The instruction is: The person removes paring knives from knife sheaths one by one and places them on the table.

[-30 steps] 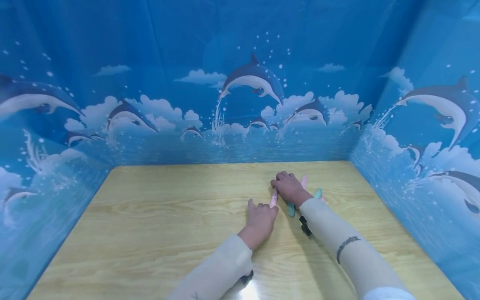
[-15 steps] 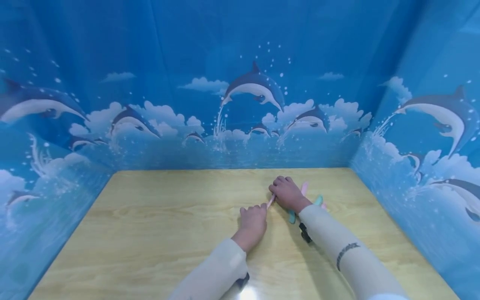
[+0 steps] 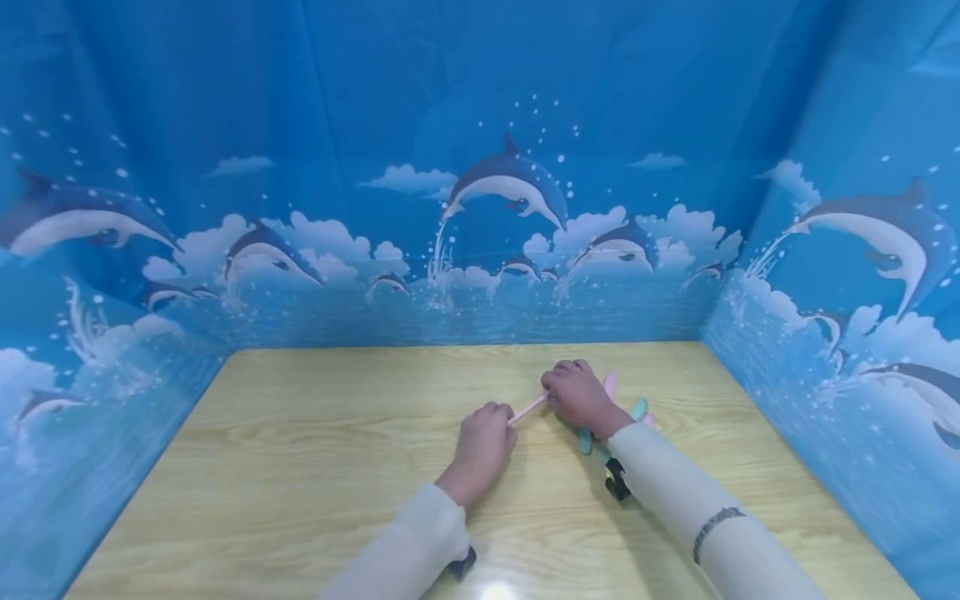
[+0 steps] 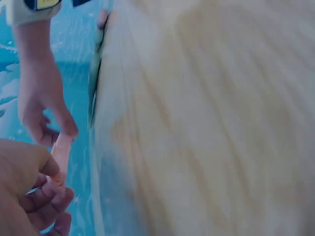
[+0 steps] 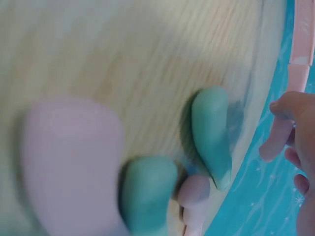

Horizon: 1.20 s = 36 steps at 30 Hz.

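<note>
Head view, looking down on a pale wooden worktop (image 3: 300,467) walled on three sides by blue sheeting printed with dolphins (image 3: 510,179): a person in cream sleeves holds a thin pink stick (image 3: 528,407) between both hands, just above the worktop right of centre. Left hand (image 3: 483,446) has its fingers curled round the stick's near end; right hand (image 3: 579,394) grips the far end, knuckles up, fingers bent over it. From the left wrist camera, the left hand's fingers (image 4: 47,194) close around the pink stick (image 4: 61,155) while the right hand's thumb and fingers (image 4: 66,125) pinch its other end, the shot blurred at the edges. Beneath and just behind the right hand lies a small cluster of pieces on the worktop: a teal piece (image 3: 584,441), another teal tip (image 3: 638,408) and a pink one (image 3: 611,382). Right wrist camera shows that cluster close up, out of focus: two teal pieces (image 5: 211,132), a small pink one (image 5: 193,191) and a broad pale pink shape (image 5: 71,162), all lying close together.
</note>
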### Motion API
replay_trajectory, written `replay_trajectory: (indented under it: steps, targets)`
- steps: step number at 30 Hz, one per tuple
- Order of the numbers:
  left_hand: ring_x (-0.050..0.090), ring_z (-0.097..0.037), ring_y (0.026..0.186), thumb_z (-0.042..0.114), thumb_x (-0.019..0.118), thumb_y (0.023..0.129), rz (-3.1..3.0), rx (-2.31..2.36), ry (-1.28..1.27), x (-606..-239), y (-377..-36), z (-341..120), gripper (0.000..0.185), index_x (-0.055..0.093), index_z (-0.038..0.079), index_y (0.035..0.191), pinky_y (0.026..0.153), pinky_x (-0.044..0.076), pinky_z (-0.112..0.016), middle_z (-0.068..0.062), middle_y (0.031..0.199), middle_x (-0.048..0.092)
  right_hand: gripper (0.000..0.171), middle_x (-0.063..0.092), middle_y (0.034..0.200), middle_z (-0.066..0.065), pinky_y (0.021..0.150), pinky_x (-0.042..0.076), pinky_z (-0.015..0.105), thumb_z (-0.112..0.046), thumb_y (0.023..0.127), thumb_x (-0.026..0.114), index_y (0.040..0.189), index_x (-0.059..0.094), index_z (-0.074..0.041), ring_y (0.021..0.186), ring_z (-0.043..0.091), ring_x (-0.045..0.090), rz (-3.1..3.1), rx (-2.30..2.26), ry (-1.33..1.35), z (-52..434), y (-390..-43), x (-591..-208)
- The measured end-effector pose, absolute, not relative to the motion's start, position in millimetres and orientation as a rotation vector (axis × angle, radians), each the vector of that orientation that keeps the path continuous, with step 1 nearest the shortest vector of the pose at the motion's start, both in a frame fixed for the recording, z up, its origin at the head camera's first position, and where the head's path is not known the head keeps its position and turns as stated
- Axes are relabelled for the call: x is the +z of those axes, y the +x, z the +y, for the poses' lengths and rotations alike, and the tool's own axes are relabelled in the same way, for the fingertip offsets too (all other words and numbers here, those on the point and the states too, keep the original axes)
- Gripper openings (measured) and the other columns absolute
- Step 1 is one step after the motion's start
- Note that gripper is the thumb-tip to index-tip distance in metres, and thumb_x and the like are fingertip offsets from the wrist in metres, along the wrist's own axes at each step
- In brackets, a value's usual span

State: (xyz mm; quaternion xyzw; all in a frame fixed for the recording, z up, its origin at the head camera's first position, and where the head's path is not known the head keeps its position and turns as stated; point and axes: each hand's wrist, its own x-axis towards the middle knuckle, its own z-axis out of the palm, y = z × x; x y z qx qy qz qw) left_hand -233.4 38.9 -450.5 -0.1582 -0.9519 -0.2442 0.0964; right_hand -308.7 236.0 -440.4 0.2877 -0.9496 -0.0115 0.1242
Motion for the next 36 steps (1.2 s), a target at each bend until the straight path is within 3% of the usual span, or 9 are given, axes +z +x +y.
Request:
replay_trajectory:
  steps: [7, 12, 16, 24, 32, 36]
  targets:
    - [0.058, -0.01, 0.067, 0.012, 0.065, 0.093, -2.699, -1.143, -0.37, -446, -235, 12, 0.009, 0.069, 0.009, 0.1, 0.058, 0.052, -0.022, 0.0, 0.082, 0.067, 0.012, 0.069, 0.087, -0.003, 0.094, 0.043, 0.049, -0.018, 0.083, 0.078, 0.089, 0.067, -0.015, 0.094, 0.023, 0.061, -2.685, 0.289, 0.827, 231, -292, -440]
    - [0.054, -0.011, 0.064, 0.011, 0.064, 0.094, -2.709, -1.374, -0.222, -438, -230, -4, 0.009, 0.07, 0.009, 0.1, 0.054, 0.05, -0.022, -0.005, 0.083, 0.068, 0.013, 0.07, 0.087, -0.004, 0.094, 0.043, 0.05, -0.018, 0.085, 0.076, 0.092, 0.066, -0.015, 0.092, 0.021, 0.062, -2.672, 0.491, 0.842, 224, -277, -440]
    - [0.058, -0.014, 0.066, 0.011, 0.064, 0.094, -2.711, -1.483, -0.185, -436, -228, -15, 0.01, 0.07, 0.009, 0.101, 0.054, 0.051, -0.024, -0.004, 0.083, 0.069, 0.011, 0.069, 0.089, -0.005, 0.089, 0.049, 0.043, -0.018, 0.087, 0.073, 0.095, 0.066, -0.014, 0.089, 0.018, 0.063, -2.675, 0.581, 0.854, 219, -267, -437]
    - [0.069, -0.016, 0.08, 0.006, 0.059, 0.097, -2.618, -1.876, -0.173, -436, -228, -43, 0.016, 0.069, 0.0, 0.108, 0.073, 0.059, -0.035, -0.007, 0.087, 0.072, 0.017, 0.069, 0.095, -0.003, 0.071, 0.053, 0.026, -0.021, 0.092, 0.068, 0.105, 0.07, -0.01, 0.08, 0.007, 0.059, -2.709, 0.913, 0.873, 214, -249, -432]
    - [0.071, -0.018, 0.082, 0.002, 0.058, 0.095, -2.515, -2.201, -0.064, -440, -224, -61, 0.021, 0.065, -0.007, 0.113, 0.082, 0.059, -0.038, -0.017, 0.095, 0.071, 0.019, 0.072, 0.095, -0.001, 0.072, 0.056, 0.023, -0.022, 0.087, 0.073, 0.103, 0.072, -0.011, 0.08, 0.005, 0.064, -2.636, 1.135, 0.822, 203, -233, -438]
    - [0.07, -0.017, 0.08, 0.001, 0.058, 0.095, -2.453, -2.306, -0.029, -442, -221, -68, 0.022, 0.064, -0.009, 0.114, 0.08, 0.059, -0.035, -0.02, 0.097, 0.071, 0.021, 0.072, 0.092, -0.001, 0.067, 0.056, 0.023, -0.022, 0.085, 0.075, 0.102, 0.073, -0.011, 0.075, 0.005, 0.062, -2.625, 1.24, 0.77, 197, -227, -438]
